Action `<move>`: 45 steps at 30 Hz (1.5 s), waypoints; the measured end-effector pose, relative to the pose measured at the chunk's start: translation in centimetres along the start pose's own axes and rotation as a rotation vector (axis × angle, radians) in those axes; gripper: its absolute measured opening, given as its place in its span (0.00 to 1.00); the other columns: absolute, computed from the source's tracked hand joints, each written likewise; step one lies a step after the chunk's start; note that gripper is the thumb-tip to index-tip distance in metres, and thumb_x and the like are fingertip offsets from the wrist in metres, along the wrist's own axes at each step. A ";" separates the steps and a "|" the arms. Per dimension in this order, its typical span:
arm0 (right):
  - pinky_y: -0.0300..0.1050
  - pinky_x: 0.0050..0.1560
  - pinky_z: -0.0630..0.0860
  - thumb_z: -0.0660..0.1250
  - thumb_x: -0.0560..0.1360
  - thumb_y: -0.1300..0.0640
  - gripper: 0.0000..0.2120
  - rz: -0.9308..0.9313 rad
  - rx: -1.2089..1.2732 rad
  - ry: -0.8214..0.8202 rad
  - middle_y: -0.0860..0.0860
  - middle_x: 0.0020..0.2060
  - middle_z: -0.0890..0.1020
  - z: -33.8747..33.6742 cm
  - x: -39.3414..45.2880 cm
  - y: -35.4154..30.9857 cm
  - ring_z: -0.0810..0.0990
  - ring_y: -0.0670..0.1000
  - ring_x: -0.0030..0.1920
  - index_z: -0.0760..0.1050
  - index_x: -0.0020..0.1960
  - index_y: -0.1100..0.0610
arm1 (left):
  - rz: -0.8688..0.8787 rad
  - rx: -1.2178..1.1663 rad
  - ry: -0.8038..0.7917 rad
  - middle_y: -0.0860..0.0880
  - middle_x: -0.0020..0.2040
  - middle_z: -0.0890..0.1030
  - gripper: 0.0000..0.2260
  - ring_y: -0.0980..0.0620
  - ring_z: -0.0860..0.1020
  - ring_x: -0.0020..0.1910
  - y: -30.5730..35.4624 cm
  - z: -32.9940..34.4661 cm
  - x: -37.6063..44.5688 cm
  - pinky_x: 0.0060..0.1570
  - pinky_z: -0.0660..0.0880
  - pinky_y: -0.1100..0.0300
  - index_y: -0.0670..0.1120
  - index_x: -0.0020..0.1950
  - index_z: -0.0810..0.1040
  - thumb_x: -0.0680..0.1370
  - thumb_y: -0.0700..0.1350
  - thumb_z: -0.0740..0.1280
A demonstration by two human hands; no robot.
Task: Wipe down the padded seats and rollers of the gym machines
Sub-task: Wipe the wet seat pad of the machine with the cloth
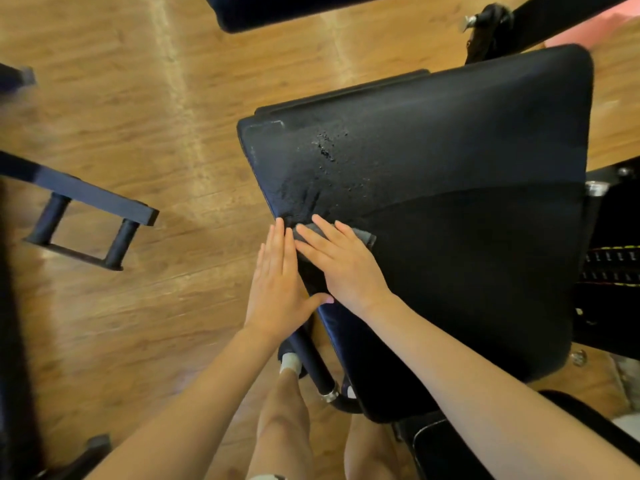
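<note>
I have the black padded seat filling the right of my view, tilted, its worn corner at about 11 o'clock showing cracked, flaking vinyl and what looks like wet droplets. The grey cloth lies flat on the pad near its left edge, toward 8 o'clock of the seat. My right hand presses on it with straight, spread fingers, so it is flat and not curled round anything. My left hand lies just beside it at 9 o'clock, also flat with fingers straight, resting along the seat's left edge, thumb reaching under toward the right wrist.

I judge the step in hand to be wiping this seat, still early: the damp patch at 11 o'clock looks unwiped. The next move, I think, calls for pushing the cloth up toward that corner with even pressure, going gently over the cracked vinyl so flakes do not lift.

Outward, a black frame tube runs below the seat at 6 o'clock, another pad sits at 12 o'clock, a black step frame at 9 o'clock, all on a wooden floor.
</note>
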State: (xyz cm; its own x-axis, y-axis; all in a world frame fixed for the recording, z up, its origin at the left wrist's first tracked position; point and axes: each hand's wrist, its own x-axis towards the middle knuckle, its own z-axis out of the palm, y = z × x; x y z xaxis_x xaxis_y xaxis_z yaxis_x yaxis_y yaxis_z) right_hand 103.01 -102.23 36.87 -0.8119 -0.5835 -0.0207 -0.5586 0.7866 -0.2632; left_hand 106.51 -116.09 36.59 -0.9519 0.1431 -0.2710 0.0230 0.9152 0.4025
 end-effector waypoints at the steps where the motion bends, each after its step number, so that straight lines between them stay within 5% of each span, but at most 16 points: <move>1: 0.52 0.68 0.58 0.80 0.56 0.60 0.36 0.007 0.032 0.020 0.54 0.64 0.75 0.0 0.6 0.0 0.70 0.58 0.67 0.74 0.64 0.58 | -0.002 -0.002 0.014 0.43 0.75 0.44 0.57 0.48 0.46 0.75 0.0 0.1 0.0 0.72 0.50 0.49 0.35 0.75 0.48 0.61 0.59 0.78; 5: 0.49 0.70 0.54 0.75 0.65 0.64 0.28 0.045 0.081 0.098 0.53 0.65 0.75 0.5 0.6 -0.7 0.69 0.57 0.68 0.74 0.63 0.57 | -0.045 -0.020 0.083 0.38 0.76 0.53 0.48 0.47 0.49 0.75 0.2 0.4 0.0 0.71 0.50 0.49 0.33 0.74 0.53 0.66 0.51 0.77; 9: 0.51 0.68 0.60 0.76 0.63 0.61 0.31 -0.087 0.062 0.029 0.55 0.66 0.74 -0.1 -0.2 0.9 0.69 0.58 0.68 0.73 0.65 0.59 | -0.058 0.059 0.063 0.35 0.75 0.55 0.47 0.41 0.53 0.75 0.5 0.6 0.0 0.72 0.52 0.47 0.32 0.74 0.54 0.68 0.55 0.74; 13: 0.51 0.68 0.61 0.56 0.72 0.66 0.21 -0.080 0.055 0.076 0.55 0.64 0.75 -0.7 -1.5 4.1 0.70 0.59 0.66 0.74 0.64 0.59 | -0.062 0.043 0.130 0.32 0.74 0.57 0.36 0.37 0.56 0.73 1.0 0.6 0.1 0.69 0.59 0.39 0.30 0.73 0.55 0.75 0.50 0.66; 19: 0.51 0.66 0.63 0.68 0.68 0.72 0.26 0.288 -0.108 0.127 0.57 0.65 0.74 -2.8 -4.6 11.3 0.70 0.60 0.66 0.72 0.65 0.61 | -0.074 0.104 0.150 0.34 0.74 0.56 0.34 0.37 0.51 0.74 2.9 1.1 0.8 0.69 0.48 0.37 0.33 0.73 0.56 0.76 0.55 0.53; 23: 0.46 0.69 0.51 0.62 0.75 0.71 0.27 0.626 -0.053 0.104 0.55 0.72 0.64 -4.9 -6.3 15.0 0.58 0.56 0.73 0.63 0.72 0.59 | 0.024 0.140 0.145 0.36 0.75 0.55 0.34 0.40 0.48 0.75 5.4 1.5 2.8 0.70 0.45 0.42 0.35 0.74 0.56 0.75 0.57 0.53; 27: 0.49 0.72 0.54 0.57 0.78 0.69 0.25 0.846 -0.061 0.134 0.54 0.74 0.59 -6.0 -8.1 19.1 0.54 0.54 0.75 0.59 0.74 0.58 | -0.024 0.188 0.164 0.36 0.75 0.57 0.34 0.40 0.50 0.75 6.1 2.4 3.8 0.71 0.46 0.42 0.36 0.74 0.57 0.75 0.56 0.53; 32: 0.49 0.71 0.55 0.54 0.79 0.68 0.24 0.859 -0.041 0.120 0.54 0.75 0.58 -7.0 -9.8 23.4 0.53 0.55 0.75 0.58 0.74 0.59 | -0.013 0.240 0.217 0.34 0.73 0.61 0.33 0.39 0.52 0.73 5.9 3.0 4.0 0.71 0.40 0.46 0.35 0.73 0.58 0.74 0.55 0.54; 45: 0.45 0.71 0.56 0.55 0.80 0.64 0.21 1.130 0.150 0.513 0.51 0.73 0.63 -6.0 -8.3 24.3 0.57 0.51 0.74 0.63 0.72 0.56 | -0.028 0.271 0.265 0.34 0.72 0.61 0.33 0.38 0.52 0.73 5.8 3.6 4.3 0.71 0.38 0.48 0.37 0.73 0.57 0.73 0.55 0.55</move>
State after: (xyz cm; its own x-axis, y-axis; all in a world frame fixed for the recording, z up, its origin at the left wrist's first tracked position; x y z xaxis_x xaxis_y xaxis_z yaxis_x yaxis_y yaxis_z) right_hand 95.13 -77.06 36.45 -0.8158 0.5749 0.0626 0.4908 0.7455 -0.4510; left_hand 103.63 -108.84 34.56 -0.9985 0.0468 -0.0284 0.0423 0.9888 0.1429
